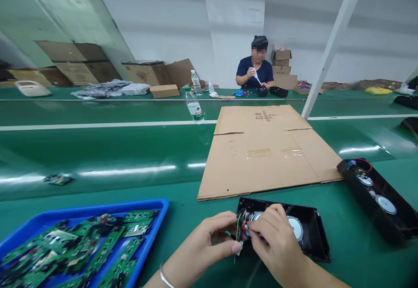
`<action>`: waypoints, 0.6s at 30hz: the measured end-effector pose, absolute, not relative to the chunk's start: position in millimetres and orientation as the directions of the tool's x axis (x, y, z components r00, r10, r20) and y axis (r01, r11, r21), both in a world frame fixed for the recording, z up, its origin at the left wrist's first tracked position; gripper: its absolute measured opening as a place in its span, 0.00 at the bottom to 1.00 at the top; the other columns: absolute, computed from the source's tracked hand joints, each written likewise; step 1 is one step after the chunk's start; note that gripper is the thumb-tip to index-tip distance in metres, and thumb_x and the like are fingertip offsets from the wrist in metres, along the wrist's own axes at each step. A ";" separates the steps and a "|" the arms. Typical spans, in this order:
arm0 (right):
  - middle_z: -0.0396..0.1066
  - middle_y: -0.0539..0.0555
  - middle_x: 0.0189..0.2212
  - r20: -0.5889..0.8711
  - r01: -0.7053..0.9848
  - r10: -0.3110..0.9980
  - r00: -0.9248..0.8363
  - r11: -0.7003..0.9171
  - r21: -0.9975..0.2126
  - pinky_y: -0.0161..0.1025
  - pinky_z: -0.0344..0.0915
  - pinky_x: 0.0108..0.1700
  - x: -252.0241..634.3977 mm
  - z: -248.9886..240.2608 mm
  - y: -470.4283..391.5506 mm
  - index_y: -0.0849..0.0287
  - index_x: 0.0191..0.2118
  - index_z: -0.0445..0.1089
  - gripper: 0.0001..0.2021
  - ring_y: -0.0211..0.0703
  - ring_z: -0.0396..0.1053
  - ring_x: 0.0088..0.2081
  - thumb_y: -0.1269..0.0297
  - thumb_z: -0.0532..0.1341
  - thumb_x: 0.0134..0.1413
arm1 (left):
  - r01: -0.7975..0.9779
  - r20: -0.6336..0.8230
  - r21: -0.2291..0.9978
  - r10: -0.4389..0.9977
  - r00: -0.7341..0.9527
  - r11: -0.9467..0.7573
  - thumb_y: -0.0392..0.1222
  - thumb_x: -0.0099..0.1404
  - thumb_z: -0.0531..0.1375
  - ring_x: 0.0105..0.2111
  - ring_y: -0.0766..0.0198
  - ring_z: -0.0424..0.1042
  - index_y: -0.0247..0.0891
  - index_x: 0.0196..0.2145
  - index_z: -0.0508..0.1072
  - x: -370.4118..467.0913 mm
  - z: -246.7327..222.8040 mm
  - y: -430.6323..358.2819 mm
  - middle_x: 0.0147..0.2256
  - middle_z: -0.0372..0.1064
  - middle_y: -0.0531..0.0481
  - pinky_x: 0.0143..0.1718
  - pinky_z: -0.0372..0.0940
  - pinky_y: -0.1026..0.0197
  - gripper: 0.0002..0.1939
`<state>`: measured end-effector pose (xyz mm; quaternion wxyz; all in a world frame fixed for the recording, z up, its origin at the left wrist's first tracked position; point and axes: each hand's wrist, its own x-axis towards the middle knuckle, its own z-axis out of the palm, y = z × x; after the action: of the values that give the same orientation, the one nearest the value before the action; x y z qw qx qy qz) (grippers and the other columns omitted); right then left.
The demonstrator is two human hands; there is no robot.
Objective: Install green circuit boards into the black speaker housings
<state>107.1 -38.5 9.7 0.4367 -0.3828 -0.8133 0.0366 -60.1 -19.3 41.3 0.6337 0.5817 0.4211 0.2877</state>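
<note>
Head view: left hand [217, 238] pinching circuit board [239, 227], right fingers [253, 227] closed on its wiring; green workbench [183, 218], flattened cardboard [261, 157], pale wall [163, 18] behind.

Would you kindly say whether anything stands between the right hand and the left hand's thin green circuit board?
Nothing visible does: the right hand has its fingertips beside the green circuit board that the left hand holds.

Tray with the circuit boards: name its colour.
The tray is blue, clearest in the head view.
</note>
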 end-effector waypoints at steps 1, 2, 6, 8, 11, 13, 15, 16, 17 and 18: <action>0.61 0.49 0.21 0.687 0.597 0.647 -0.330 0.707 -0.380 0.37 0.54 0.31 107.1 9.8 -38.7 0.60 0.30 0.63 0.08 0.36 0.54 0.25 0.77 0.50 0.55 | 0.098 -0.215 0.976 0.856 0.470 0.192 0.43 0.46 0.66 0.26 0.62 0.61 0.38 0.24 0.75 -59.7 39.3 -19.2 0.27 0.65 0.50 0.28 0.62 0.64 0.07; 0.61 0.49 0.21 0.692 0.602 0.642 -0.328 0.707 -0.370 0.37 0.54 0.31 107.1 9.9 -38.9 0.60 0.30 0.63 0.08 0.36 0.54 0.25 0.77 0.50 0.55 | 0.070 -0.230 0.972 0.854 0.466 0.224 0.44 0.46 0.66 0.26 0.62 0.61 0.38 0.24 0.75 -59.3 37.2 -19.2 0.27 0.65 0.50 0.28 0.62 0.63 0.08; 0.62 0.49 0.22 0.697 0.601 0.653 -0.297 0.694 -0.395 0.37 0.55 0.31 106.9 10.5 -38.9 0.60 0.30 0.62 0.08 0.36 0.56 0.25 0.76 0.50 0.56 | -0.046 -0.231 0.954 0.825 0.515 0.296 0.47 0.47 0.66 0.30 0.59 0.64 0.38 0.31 0.76 -58.1 29.5 -19.3 0.28 0.68 0.50 0.35 0.63 0.61 0.14; 0.62 0.49 0.22 0.692 0.593 0.664 -0.282 0.688 -0.418 0.37 0.55 0.31 106.7 11.0 -38.7 0.59 0.30 0.62 0.07 0.36 0.56 0.24 0.76 0.51 0.56 | -0.084 -0.209 0.951 0.815 0.541 0.299 0.48 0.47 0.66 0.34 0.58 0.65 0.39 0.35 0.76 -58.2 27.6 -19.8 0.31 0.70 0.50 0.37 0.63 0.60 0.17; 0.62 0.49 0.22 0.692 0.587 0.669 -0.271 0.685 -0.432 0.37 0.55 0.31 106.3 11.7 -38.7 0.60 0.30 0.62 0.07 0.35 0.56 0.24 0.77 0.51 0.55 | -0.072 -0.191 0.960 0.816 0.545 0.272 0.47 0.48 0.65 0.35 0.58 0.66 0.40 0.37 0.76 -58.6 28.0 -20.3 0.33 0.71 0.50 0.38 0.62 0.61 0.17; 0.62 0.49 0.22 0.700 0.583 0.662 -0.267 0.689 -0.430 0.37 0.55 0.31 106.0 11.9 -38.9 0.60 0.31 0.62 0.07 0.35 0.56 0.25 0.77 0.51 0.55 | -0.051 -0.190 0.966 0.824 0.534 0.255 0.48 0.48 0.65 0.35 0.58 0.65 0.40 0.37 0.76 -59.0 29.6 -20.3 0.33 0.70 0.50 0.38 0.63 0.61 0.17; 0.63 0.49 0.22 0.710 0.579 0.654 -0.261 0.695 -0.427 0.37 0.55 0.31 105.6 11.7 -39.2 0.60 0.31 0.62 0.07 0.35 0.56 0.25 0.77 0.51 0.55 | -0.025 -0.195 0.970 0.833 0.518 0.243 0.49 0.49 0.65 0.35 0.59 0.65 0.39 0.37 0.76 -59.4 31.6 -20.1 0.32 0.70 0.50 0.37 0.63 0.60 0.18; 0.63 0.49 0.23 0.712 0.578 0.653 -0.258 0.695 -0.427 0.37 0.55 0.31 105.4 11.5 -39.3 0.60 0.31 0.62 0.07 0.35 0.56 0.25 0.77 0.51 0.55 | -0.016 -0.196 0.971 0.834 0.516 0.239 0.49 0.49 0.65 0.35 0.59 0.65 0.39 0.37 0.76 -59.7 32.5 -20.1 0.32 0.69 0.50 0.37 0.64 0.59 0.18; 0.63 0.49 0.23 0.715 0.579 0.651 -0.256 0.696 -0.426 0.37 0.55 0.31 105.2 11.4 -39.4 0.60 0.31 0.62 0.07 0.35 0.56 0.25 0.77 0.51 0.55 | -0.011 -0.196 0.972 0.832 0.519 0.235 0.49 0.49 0.65 0.35 0.59 0.65 0.39 0.37 0.75 -60.0 33.2 -20.0 0.33 0.69 0.50 0.38 0.64 0.59 0.18; 0.62 0.49 0.23 0.717 0.579 0.648 -0.255 0.697 -0.424 0.37 0.54 0.31 105.0 11.4 -39.4 0.60 0.31 0.62 0.07 0.35 0.56 0.25 0.77 0.51 0.55 | -0.009 -0.194 0.973 0.830 0.523 0.233 0.49 0.49 0.65 0.35 0.59 0.65 0.39 0.37 0.75 -60.3 33.8 -20.0 0.33 0.68 0.50 0.38 0.64 0.59 0.18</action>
<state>105.0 -39.4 11.4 0.4714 -0.3876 -0.7913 0.0369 -60.3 -20.0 33.8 0.6865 0.5389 0.3808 0.3054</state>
